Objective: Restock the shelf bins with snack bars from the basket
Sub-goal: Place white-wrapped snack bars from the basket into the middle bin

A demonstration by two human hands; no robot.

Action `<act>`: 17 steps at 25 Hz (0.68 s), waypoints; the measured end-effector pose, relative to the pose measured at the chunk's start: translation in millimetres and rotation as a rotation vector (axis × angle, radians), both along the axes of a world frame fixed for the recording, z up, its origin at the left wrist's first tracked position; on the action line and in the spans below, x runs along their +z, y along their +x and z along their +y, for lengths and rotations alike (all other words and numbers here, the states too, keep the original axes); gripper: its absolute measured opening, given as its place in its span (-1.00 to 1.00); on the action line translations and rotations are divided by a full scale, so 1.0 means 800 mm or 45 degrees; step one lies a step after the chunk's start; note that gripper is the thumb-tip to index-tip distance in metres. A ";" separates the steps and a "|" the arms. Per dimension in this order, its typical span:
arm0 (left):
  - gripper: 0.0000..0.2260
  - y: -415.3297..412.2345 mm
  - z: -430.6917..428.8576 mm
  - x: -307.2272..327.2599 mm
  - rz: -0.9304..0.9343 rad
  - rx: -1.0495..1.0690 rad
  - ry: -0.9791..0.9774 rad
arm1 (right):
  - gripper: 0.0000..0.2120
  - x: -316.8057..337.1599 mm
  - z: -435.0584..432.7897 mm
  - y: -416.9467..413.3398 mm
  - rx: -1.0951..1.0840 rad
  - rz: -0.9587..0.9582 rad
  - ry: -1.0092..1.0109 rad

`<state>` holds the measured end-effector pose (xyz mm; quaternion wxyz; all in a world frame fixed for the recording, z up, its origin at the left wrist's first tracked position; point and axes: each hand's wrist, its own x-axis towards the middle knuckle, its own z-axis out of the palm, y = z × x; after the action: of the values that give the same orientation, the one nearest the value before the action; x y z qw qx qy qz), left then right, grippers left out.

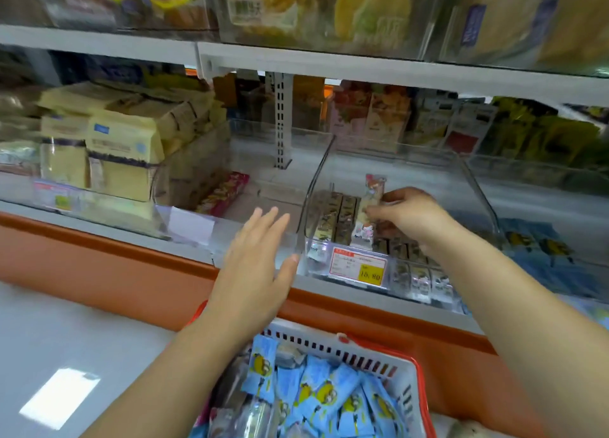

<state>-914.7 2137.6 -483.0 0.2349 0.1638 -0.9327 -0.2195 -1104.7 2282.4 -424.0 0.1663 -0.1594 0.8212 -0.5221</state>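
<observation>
Head view: snack bar [371, 195] within right grip [412, 214], inside clear bin [315, 189]

Showing "10.80" in dark digits on the yellow patch [370, 275] at the lower right of a red-and-white price label [349, 266], sitting on the front wall of the clear shelf bin [316, 251]. Carrying several small printed lines on the white part of that label, all too fine to be reading. Bearing blurred characters on a snack bag [250, 9] above the upper shelf [99, 40], not legible.
</observation>
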 end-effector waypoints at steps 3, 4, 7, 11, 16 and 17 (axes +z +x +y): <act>-0.45 -0.014 -0.012 -0.010 -0.125 0.030 -0.085 | -0.68 -0.028 -0.029 -0.014 0.106 -0.039 0.481; -0.44 -0.016 -0.015 -0.013 -0.149 0.020 -0.092 | -0.63 -0.031 -0.036 -0.014 0.126 -0.051 0.562; -0.44 -0.015 -0.021 -0.021 -0.118 -0.039 -0.091 | -0.64 -0.034 -0.046 -0.017 0.150 -0.082 0.608; -0.49 0.000 -0.017 -0.023 0.082 -0.038 -0.059 | -0.71 -0.027 -0.036 -0.008 0.076 -0.017 0.477; -0.64 0.039 0.011 -0.047 0.193 -0.050 -0.092 | -0.88 -0.011 0.003 0.057 0.029 0.700 -0.218; -0.66 0.047 0.020 -0.062 0.072 -0.108 -0.037 | -0.89 -0.025 0.016 0.076 0.094 0.768 -0.237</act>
<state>-876.8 2153.7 -532.5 0.2539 0.1145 -0.9349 -0.2200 -1044.0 2294.8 -444.1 -0.0812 -0.3513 0.7759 -0.5177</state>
